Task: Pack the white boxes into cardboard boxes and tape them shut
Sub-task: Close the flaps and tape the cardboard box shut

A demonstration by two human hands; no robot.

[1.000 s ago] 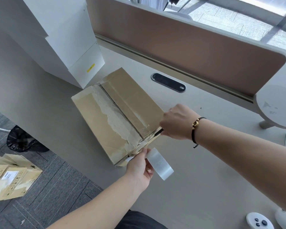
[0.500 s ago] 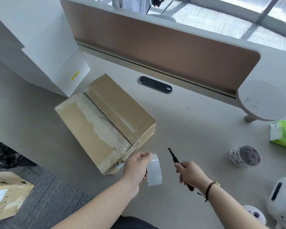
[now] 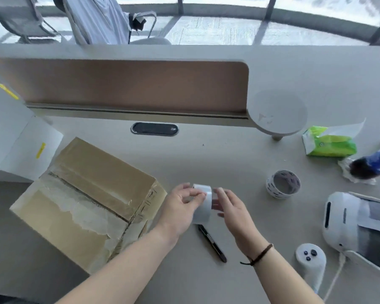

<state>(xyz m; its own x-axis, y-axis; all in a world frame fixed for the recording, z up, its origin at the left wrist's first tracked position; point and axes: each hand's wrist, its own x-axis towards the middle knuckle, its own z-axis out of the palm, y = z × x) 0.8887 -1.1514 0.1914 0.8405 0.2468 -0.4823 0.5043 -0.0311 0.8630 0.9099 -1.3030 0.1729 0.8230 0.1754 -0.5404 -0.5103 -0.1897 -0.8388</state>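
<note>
A closed cardboard box point(image 3: 86, 200) with torn old tape along its seam lies on the desk at the left. Just right of it, above the desk, both hands hold a roll of clear tape point(image 3: 203, 205). My left hand point(image 3: 180, 207) pinches the roll's near edge with thumb and fingers. My right hand point(image 3: 230, 209) grips the roll from the right side. A black cutter knife point(image 3: 212, 243) lies on the desk under the hands. White boxes point(image 3: 15, 139) stand stacked at the far left behind the cardboard box.
A second tape roll point(image 3: 283, 183) sits to the right. A green wipes pack point(image 3: 329, 143), a blue bottle point(image 3: 375, 163), a white headset point(image 3: 355, 222) and a controller point(image 3: 310, 260) crowd the right side. A brown divider panel point(image 3: 130, 84) borders the desk's back.
My right hand cut at the box's end, pulled back with the knife, laid it on the desk and took hold of the tape roll. The view swung right.
</note>
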